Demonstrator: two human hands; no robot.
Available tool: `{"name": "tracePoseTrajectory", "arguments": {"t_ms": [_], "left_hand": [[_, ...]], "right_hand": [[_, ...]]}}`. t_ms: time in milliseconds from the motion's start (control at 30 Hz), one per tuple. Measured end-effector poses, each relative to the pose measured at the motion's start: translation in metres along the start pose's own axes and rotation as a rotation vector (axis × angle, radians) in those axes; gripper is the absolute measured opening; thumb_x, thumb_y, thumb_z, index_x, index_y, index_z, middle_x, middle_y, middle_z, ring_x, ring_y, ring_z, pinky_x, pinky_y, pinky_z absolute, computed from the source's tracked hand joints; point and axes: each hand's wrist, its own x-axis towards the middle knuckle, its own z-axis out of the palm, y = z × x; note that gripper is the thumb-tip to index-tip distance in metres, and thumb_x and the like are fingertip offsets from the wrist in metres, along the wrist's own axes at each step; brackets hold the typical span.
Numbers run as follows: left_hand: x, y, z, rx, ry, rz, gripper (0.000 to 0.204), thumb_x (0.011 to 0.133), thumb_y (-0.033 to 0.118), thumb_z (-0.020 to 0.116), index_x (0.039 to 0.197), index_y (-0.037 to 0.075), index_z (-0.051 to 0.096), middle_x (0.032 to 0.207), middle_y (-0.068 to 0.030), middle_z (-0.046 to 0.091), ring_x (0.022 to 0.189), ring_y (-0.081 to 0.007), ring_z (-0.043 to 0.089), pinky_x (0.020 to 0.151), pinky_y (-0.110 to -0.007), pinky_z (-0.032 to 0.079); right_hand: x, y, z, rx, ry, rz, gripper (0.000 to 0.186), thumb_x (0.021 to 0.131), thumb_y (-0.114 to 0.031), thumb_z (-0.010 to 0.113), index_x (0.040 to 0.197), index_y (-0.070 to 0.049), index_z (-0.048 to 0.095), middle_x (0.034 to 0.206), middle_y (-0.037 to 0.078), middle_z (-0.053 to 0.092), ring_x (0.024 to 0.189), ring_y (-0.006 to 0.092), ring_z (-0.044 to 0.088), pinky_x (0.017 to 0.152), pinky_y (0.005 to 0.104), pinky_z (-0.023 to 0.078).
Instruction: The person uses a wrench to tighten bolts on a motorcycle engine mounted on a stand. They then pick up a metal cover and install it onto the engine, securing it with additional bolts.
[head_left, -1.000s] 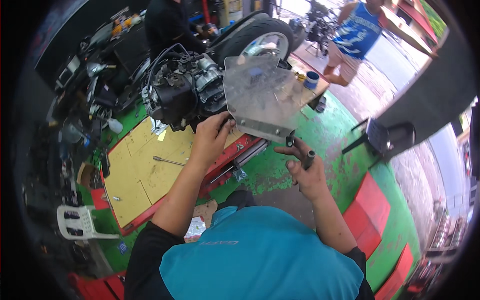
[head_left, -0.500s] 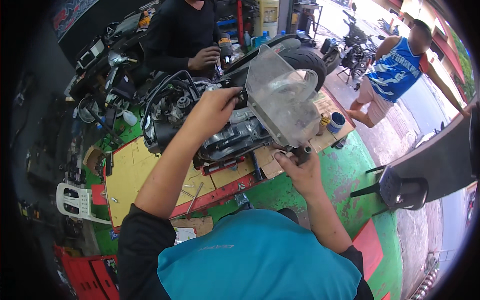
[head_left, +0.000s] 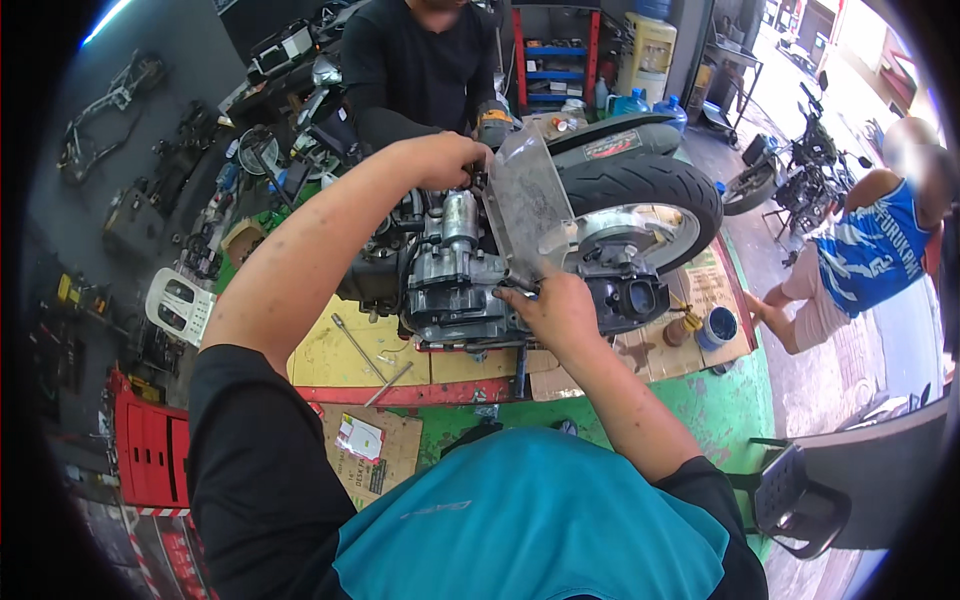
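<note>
A clear plastic guard [head_left: 525, 205] stands upright against a scooter engine [head_left: 455, 280] with its rear wheel [head_left: 640, 190] attached. My left hand [head_left: 440, 160] grips the guard's top edge, arm stretched out over the engine. My right hand [head_left: 555, 305] is closed on the guard's lower edge and also holds a small dark tool, right next to the grey engine casing.
A person in black [head_left: 420, 70] stands behind the engine, hand near its top. Another person in a blue shirt [head_left: 870, 260] is at the right. Loose metal tools [head_left: 355, 345] lie on the yellow lift platform [head_left: 330, 360]. A blue tin [head_left: 717, 327], a white stool [head_left: 180, 300] and a black chair [head_left: 800, 505] stand around.
The view swung up and left. Both hands carried the clear guard in against the engine, turning it edge-on; my left arm has stretched further forward.
</note>
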Motion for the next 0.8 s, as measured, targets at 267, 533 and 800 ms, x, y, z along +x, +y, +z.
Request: {"name": "tracePoseTrajectory", "arguments": {"t_ms": [267, 533, 800], "left_hand": [[0.021, 0.005, 0.017, 0.113, -0.224, -0.165, 0.042, 0.082, 0.005, 0.073, 0.123, 0.007, 0.071, 0.117, -0.0169, 0.075, 0.114, -0.0379, 0.070, 0.095, -0.048, 0.055], [0.034, -0.036, 0.027, -0.012, -0.102, 0.301, 0.032, 0.086, 0.010, 0.073, 0.118, 0.013, 0.075, 0.111, -0.0134, 0.077, 0.108, -0.0327, 0.073, 0.092, -0.046, 0.057], [0.038, -0.057, 0.028, 0.053, 0.039, 0.489, 0.048, 0.072, -0.006, 0.079, 0.118, 0.006, 0.071, 0.133, -0.0150, 0.068, 0.124, -0.0361, 0.065, 0.104, -0.044, 0.053]], "right_hand": [[0.015, 0.001, -0.009, -0.075, -0.124, -0.090, 0.084, 0.084, -0.029, 0.075, 0.156, -0.009, 0.037, 0.092, 0.028, 0.073, 0.086, 0.0484, 0.071, 0.078, 0.0569, 0.056], [0.015, -0.005, 0.017, -0.209, -0.059, -0.127, 0.081, 0.079, -0.021, 0.076, 0.153, -0.006, 0.047, 0.085, 0.025, 0.071, 0.083, 0.0445, 0.071, 0.076, 0.0541, 0.057], [0.021, 0.001, 0.024, -0.026, -0.027, 0.094, 0.060, 0.083, -0.022, 0.077, 0.139, -0.010, 0.061, 0.088, 0.026, 0.072, 0.085, 0.0471, 0.070, 0.077, 0.0556, 0.056]]}}
